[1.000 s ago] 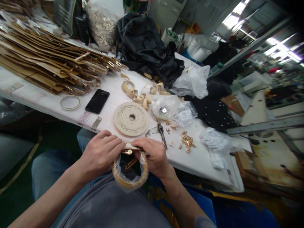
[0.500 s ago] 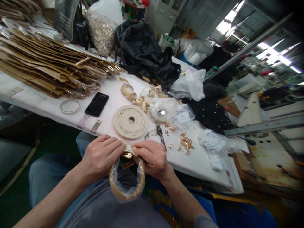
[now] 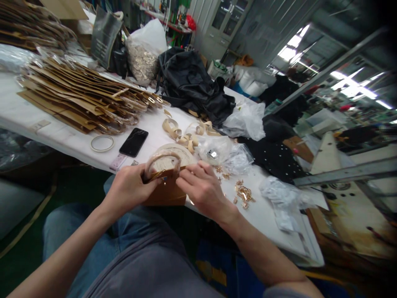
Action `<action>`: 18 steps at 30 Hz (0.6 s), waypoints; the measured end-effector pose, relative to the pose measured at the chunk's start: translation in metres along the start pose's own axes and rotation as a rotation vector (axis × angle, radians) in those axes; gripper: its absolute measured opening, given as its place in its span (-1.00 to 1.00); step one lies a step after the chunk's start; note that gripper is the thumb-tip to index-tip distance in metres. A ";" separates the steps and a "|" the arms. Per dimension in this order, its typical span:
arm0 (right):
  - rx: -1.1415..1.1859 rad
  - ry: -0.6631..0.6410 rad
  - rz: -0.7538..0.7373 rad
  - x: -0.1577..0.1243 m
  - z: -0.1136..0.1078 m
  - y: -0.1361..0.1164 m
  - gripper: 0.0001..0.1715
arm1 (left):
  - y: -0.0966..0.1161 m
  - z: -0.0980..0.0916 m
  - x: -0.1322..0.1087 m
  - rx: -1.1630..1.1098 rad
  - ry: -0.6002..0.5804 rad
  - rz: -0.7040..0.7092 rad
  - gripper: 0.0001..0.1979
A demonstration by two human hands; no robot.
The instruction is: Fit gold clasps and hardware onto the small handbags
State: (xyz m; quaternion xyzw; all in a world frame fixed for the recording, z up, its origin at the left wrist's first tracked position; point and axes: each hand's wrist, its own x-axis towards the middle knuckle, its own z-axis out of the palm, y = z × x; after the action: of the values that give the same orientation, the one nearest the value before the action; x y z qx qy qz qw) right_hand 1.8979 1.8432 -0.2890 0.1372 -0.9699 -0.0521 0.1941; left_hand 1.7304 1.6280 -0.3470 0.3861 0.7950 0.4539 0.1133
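A brown bag piece with a plastic-wrapped curved handle is held over the table's front edge. My left hand is closed on its left side, thumb near a small metal fitting. At its upper right edge, my right hand has its fingers bent together on the piece. The handle stands up, away from my body, partly in front of a flat cream roll. Small gold metal parts lie to the right of my right hand.
On the white table are a black phone, a tape ring and stacked brown pieces. Behind lie cream strips, a black bag and clear plastic bags. A machine stands at the right.
The handle, which hung toward my body, now points up and away, and the brown panel shows below my hands. Both hands have shifted their hold. The camera view has moved slightly.
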 end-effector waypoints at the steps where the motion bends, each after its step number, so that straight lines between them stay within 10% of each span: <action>1: -0.033 -0.102 -0.093 0.002 0.001 -0.002 -0.78 | -0.001 0.000 0.002 -0.015 -0.012 -0.016 -0.75; 6: -0.053 -0.344 -0.120 0.000 0.014 -0.028 -0.77 | -0.008 0.001 0.006 -0.123 -0.027 -0.092 -0.68; 13: 0.296 0.040 0.410 -0.013 0.061 -0.112 0.05 | -0.004 -0.003 0.009 -0.231 -0.023 -0.142 -0.66; 18: 0.394 0.302 0.785 0.004 0.069 -0.151 0.28 | 0.049 -0.003 0.016 -0.076 0.081 -0.055 -0.48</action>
State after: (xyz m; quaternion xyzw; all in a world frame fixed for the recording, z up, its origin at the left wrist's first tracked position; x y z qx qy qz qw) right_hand 1.9043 1.7006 -0.3742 -0.1999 -0.9008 0.2310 0.3086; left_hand 1.7432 1.6517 -0.3029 0.3412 0.7913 0.4958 0.1082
